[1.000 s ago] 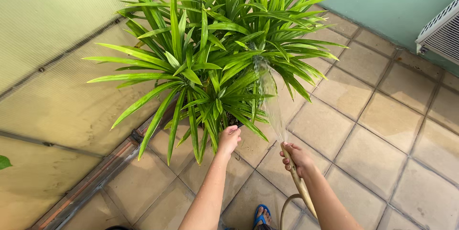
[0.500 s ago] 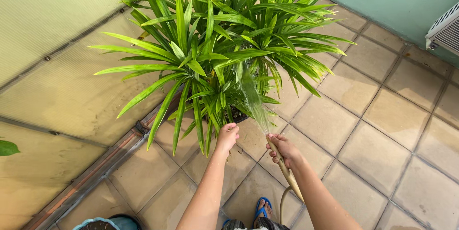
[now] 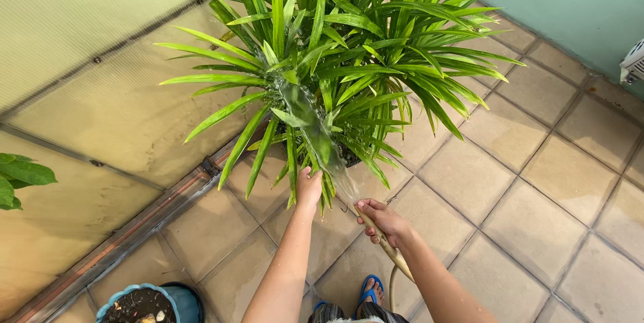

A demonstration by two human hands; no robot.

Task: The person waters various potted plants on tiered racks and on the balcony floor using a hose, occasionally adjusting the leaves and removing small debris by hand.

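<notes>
A big potted plant [image 3: 335, 61] with long green strap leaves stands on the tiled floor. My right hand [image 3: 381, 219] grips a tan hose [image 3: 389, 252] near its end, and a stream of water [image 3: 310, 128] arcs up and left from it into the plant's middle. My left hand [image 3: 308, 187] reaches into the lowest leaves at the near side of the plant, fingers hidden among them. The pot is mostly covered by foliage.
A translucent corrugated panel [image 3: 87, 61] runs along the left with a metal track [image 3: 141, 222] at its base. A blue pot [image 3: 144, 303] with soil sits at bottom left. My foot in a blue sandal [image 3: 367, 293] shows below. A green wall [image 3: 577, 1] stands at right.
The water stream has swung left across the plant, from its right side to its left centre. My right hand and the hose shifted left, and the view moved so the blue pot appears.
</notes>
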